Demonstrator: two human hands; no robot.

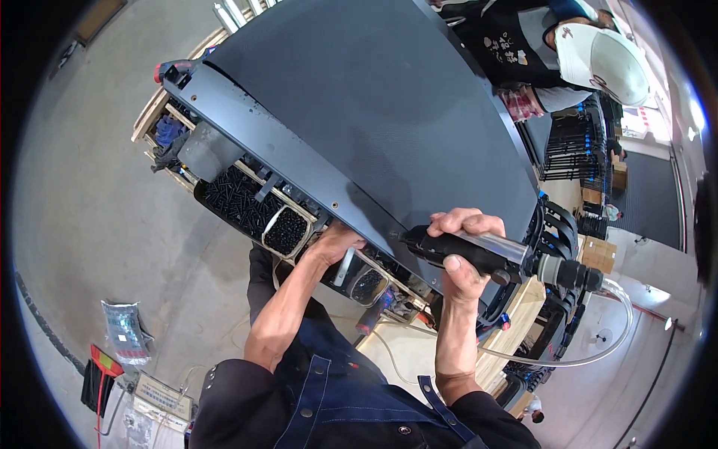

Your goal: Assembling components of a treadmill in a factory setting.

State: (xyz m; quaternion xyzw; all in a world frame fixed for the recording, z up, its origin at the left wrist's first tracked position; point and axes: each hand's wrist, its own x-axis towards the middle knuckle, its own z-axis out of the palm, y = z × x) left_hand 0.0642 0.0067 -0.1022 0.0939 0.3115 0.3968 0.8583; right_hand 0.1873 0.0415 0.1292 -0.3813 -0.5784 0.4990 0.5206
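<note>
My right hand (465, 254) is wrapped around a black and silver hand-held air tool (479, 253), whose clear hose (627, 318) loops off to the right. The tool's black tip is close above the metallic grey rail (262, 133) along the near edge of a large dark grey deck (359, 82); whether it touches cannot be made out. My left hand (338, 243) reaches in beneath that rail, between parts bins. Its fingertips are hidden there, so anything in them does not show.
Under the rail sit a bin of black screws (238, 200) and a tub of small black parts (286, 230). Another tub (368, 286) lies to the right, near a red and blue power tool (374, 313). Across the deck stands a person in a white hat (606, 63).
</note>
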